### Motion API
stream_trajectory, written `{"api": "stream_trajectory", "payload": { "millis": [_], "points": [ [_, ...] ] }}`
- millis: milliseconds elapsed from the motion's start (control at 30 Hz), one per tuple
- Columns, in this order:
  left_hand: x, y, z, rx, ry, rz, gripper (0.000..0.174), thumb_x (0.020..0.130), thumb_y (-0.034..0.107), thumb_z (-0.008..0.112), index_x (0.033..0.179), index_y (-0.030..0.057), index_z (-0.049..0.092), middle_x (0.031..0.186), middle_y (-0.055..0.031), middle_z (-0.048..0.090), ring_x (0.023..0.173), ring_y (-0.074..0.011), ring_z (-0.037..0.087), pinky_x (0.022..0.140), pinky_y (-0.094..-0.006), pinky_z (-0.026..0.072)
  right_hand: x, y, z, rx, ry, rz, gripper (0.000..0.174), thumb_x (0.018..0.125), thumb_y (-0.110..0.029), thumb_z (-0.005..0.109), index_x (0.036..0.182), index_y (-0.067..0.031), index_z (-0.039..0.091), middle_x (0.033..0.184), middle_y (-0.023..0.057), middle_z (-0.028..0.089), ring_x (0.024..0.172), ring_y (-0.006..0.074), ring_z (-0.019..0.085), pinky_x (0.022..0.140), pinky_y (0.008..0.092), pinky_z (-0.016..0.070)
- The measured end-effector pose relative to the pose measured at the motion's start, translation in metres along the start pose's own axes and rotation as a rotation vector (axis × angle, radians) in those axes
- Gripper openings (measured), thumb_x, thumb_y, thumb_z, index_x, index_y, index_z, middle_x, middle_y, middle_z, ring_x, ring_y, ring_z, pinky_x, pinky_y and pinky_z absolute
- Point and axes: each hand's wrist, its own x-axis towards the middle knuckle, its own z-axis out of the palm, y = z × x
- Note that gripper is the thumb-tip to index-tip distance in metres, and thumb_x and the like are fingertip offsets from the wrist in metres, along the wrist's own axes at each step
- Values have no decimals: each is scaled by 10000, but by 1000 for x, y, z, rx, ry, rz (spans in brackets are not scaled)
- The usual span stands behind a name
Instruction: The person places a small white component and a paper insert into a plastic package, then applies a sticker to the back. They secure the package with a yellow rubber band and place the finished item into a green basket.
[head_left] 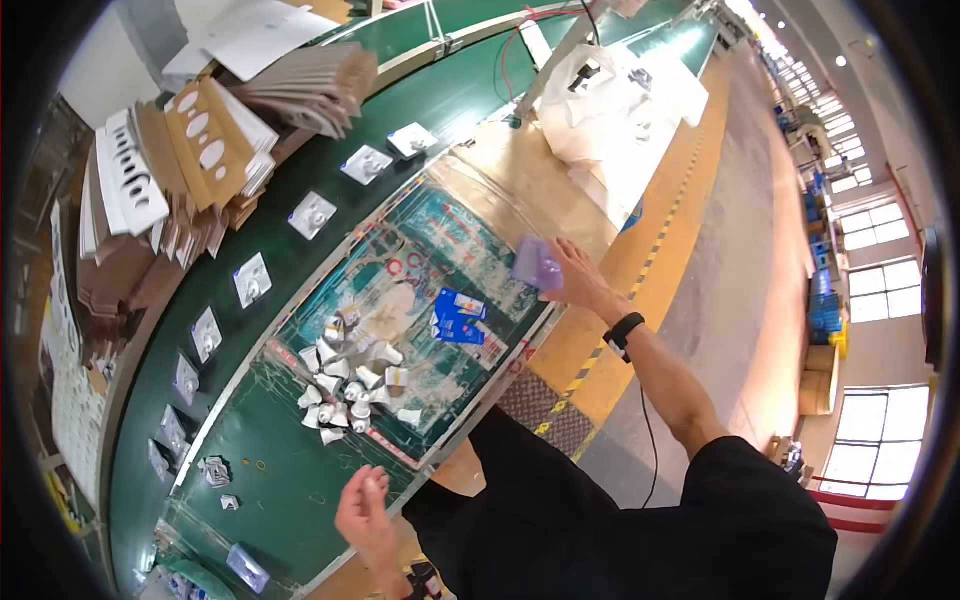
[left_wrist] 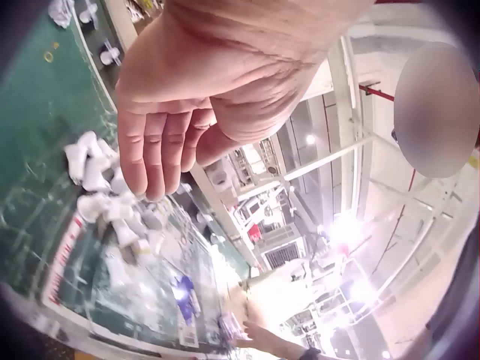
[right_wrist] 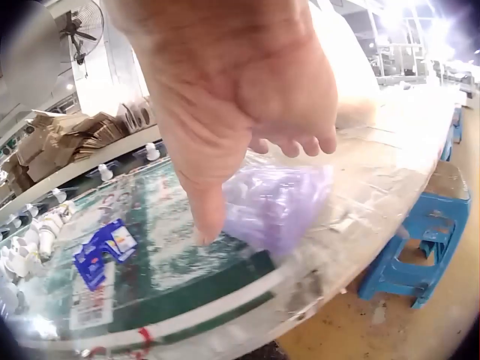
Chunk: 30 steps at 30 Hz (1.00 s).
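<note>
My right hand is at the right end of the worktable, right at a stack of clear purple-tinted plastic blister shells. In the right wrist view the thumb points straight down beside the shells, and the fingertips show above them. My left hand hovers over the table's near edge with loosely bent fingers and nothing in it. Beyond it lies a pile of white light bulbs. Blue printed cards lie between the pile and the shells.
Packed bulbs stand in a row along the green conveyor behind the table. Stacks of cut cardboard are at the back left. A white plastic bag lies past the shells. In the right wrist view a blue stool stands beside the table.
</note>
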Motion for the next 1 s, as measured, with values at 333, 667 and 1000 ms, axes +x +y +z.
{"api": "stream_trajectory", "payload": {
  "millis": [333, 667, 1000],
  "points": [
    [-24, 62, 158, 194, -265, 142, 311, 1013, 120, 631, 1264, -63, 658, 1091, -134, 756, 1024, -189, 716, 934, -316, 549, 12, 39, -39, 517, -18, -80, 802, 789, -384, 837, 1445, -31, 539, 1438, 214, 534, 1335, 349, 498, 1123, 449, 403],
    [-3, 124, 216, -467, -539, 101, 650, 1063, 224, 586, 1587, -13, 284, 1536, -194, 461, 1232, -270, 628, 1020, -365, 524, -53, -121, -162, 1025, -172, -451, 675, 836, -373, 852, 1405, -109, 601, 1429, 172, 520, 1318, 336, 514, 1088, 416, 435],
    [-19, 126, 141, -492, -190, 104, 405, 1104, 157, 441, 1404, -108, 505, 1246, -228, 685, 1054, -237, 715, 944, -381, 599, -55, -202, -171, 640, 277, -736, 409, 752, -142, 873, 1129, -97, 721, 1102, 91, 641, 1036, 307, 579, 862, 422, 501]
  ]
}}
